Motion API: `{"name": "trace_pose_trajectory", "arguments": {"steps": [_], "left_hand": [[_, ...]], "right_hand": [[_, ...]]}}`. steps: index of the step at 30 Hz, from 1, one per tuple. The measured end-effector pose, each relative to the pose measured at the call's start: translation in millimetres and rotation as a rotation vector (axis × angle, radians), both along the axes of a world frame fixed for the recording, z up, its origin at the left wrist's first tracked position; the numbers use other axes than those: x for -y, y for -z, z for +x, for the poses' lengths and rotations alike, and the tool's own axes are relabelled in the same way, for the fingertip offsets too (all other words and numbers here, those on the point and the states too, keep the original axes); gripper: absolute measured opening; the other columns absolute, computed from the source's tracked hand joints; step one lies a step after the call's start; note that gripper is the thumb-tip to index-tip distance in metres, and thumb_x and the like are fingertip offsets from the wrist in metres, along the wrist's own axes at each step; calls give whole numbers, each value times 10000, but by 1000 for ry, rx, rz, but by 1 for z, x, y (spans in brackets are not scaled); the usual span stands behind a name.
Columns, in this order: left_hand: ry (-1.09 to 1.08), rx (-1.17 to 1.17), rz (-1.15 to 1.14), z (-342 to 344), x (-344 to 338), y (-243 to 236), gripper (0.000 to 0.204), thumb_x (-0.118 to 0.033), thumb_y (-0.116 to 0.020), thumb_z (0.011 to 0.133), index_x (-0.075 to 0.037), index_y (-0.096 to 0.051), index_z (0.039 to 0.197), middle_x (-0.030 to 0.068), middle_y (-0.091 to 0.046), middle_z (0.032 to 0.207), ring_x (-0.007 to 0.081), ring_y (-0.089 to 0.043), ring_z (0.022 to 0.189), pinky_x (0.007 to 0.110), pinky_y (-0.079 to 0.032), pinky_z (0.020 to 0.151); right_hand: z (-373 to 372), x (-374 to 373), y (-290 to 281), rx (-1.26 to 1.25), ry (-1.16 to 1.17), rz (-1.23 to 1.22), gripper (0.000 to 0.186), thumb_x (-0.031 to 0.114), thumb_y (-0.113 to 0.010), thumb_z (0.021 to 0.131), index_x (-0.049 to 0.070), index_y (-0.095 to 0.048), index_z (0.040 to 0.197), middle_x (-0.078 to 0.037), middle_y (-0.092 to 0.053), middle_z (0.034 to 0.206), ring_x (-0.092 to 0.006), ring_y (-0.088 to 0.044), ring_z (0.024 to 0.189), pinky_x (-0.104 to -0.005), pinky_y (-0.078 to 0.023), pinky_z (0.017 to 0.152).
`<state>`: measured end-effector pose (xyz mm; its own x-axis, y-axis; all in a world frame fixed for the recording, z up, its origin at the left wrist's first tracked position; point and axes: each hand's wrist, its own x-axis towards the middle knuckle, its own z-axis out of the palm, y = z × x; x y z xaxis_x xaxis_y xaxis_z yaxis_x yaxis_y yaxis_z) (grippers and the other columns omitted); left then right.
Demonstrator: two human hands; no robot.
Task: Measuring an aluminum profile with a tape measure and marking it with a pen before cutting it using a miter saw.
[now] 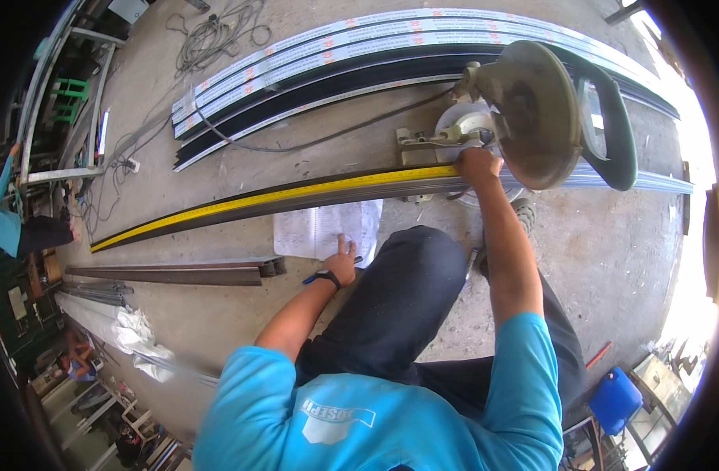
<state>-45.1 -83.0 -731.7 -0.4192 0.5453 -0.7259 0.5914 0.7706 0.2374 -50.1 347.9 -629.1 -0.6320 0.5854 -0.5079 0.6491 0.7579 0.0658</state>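
My right hand (479, 165) is closed at the near end of a stretched yellow tape measure (296, 195), beside the saw's base. The tape lies along long dark metal profiles (328, 198) and reaches their far left end. My left hand (341, 265) rests on an open notebook (308, 230) with handwriting on its pages. Two of its fingers point onto the page, and a blue pen (310, 279) runs beneath the palm, seemingly held there. Above my right hand stands a cut-off saw (536, 118) with a large round guard and a green handle; the guard hides part of the profiles.
Long profiles with printed white film (336, 56) lie beyond the saw. A power cord (296, 147) crosses the floor to a coiled cable (214, 39). Brown bars (171, 273) lie at left. Another person's blue sleeve (0, 196) shows at far left; a blue chair (615, 400) stands lower right.
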Motion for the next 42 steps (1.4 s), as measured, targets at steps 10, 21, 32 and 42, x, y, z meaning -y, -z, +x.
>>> {"name": "trace_pose_trajectory", "arguments": {"steps": [10, 21, 32, 42], "left_hand": [[9, 32, -152, -6, -20, -27, 791, -227, -612, 831, -83, -288, 1538, 321, -59, 1604, 434, -671, 1048, 467, -558, 884], [-64, 4, -63, -4, -1, 17, 689, -329, -596, 887, -103, -359, 1494, 321, -172, 1576, 420, -709, 820, 500, -581, 715], [66, -43, -121, -20, -53, 8, 709, -345, -601, 885, -98, -349, 1500, 329, -156, 1576, 418, -708, 839, 500, -579, 734], [62, -60, -127, -23, -58, 13, 727, -360, -606, 883, -94, -341, 1505, 337, -142, 1575, 416, -707, 857, 501, -577, 750]], "right_hand": [[0, -2, 8, 21, -14, 41, 286, 422, -705, 808, 242, -774, 1019, -53, -746, 1058, -280, -708, 1021, -497, -537, 789], [1, 0, 9, 8, -70, 125, 239, 287, -659, 844, 153, -772, 1007, -70, -750, 1038, -287, -711, 959, -537, -545, 716], [3, -2, 25, -146, -12, 73, 213, 200, -593, 887, 155, -781, 975, -34, -755, 997, -221, -713, 959, -362, -516, 735], [3, -2, 18, -123, -6, -1, 229, 237, -631, 875, 154, -781, 1026, -48, -750, 1061, -240, -698, 1035, -451, -519, 862]]}}
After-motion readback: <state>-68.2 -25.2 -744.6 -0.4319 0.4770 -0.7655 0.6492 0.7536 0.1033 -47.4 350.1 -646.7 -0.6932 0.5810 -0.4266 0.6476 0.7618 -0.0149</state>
